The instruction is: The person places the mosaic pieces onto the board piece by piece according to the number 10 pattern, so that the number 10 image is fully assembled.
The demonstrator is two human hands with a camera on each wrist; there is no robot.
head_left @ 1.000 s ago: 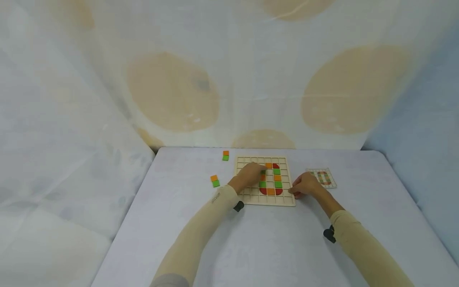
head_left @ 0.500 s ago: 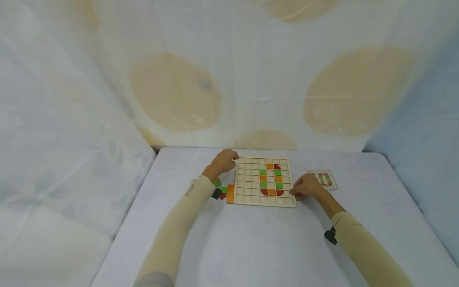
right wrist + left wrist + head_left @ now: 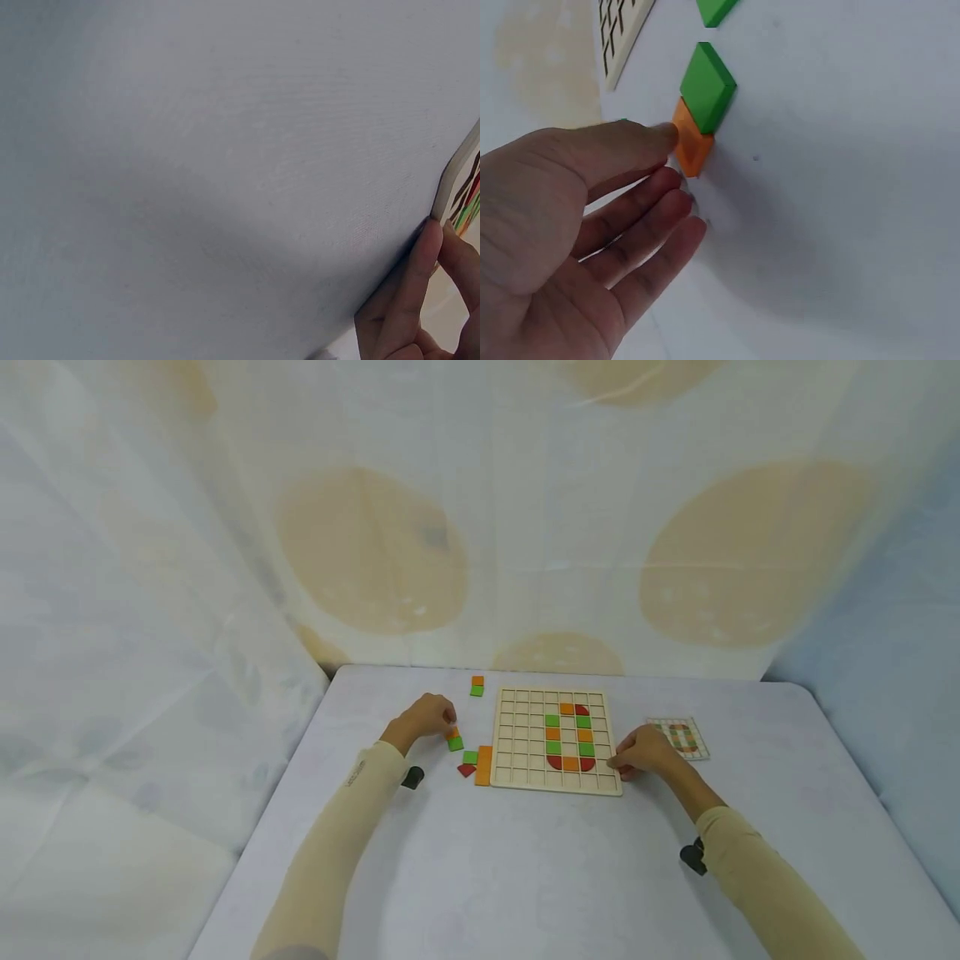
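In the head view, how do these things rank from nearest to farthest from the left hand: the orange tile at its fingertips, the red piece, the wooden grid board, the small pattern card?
1. Orange tile, at the fingertips of the left hand.
2. Red piece, toward the person, left of the board.
3. Wooden grid board, to the right.
4. Small pattern card, beyond the board's right edge.

The head camera looks forward and down from well back, taking in the whole table (image 3: 525, 877) with the grid board (image 3: 557, 781) at centre frame. The left wrist camera sits close over the left hand (image 3: 577, 225), facing the orange tile (image 3: 692, 148). The right wrist camera views the board's edge (image 3: 450, 176) at lower right, shared with the head view.
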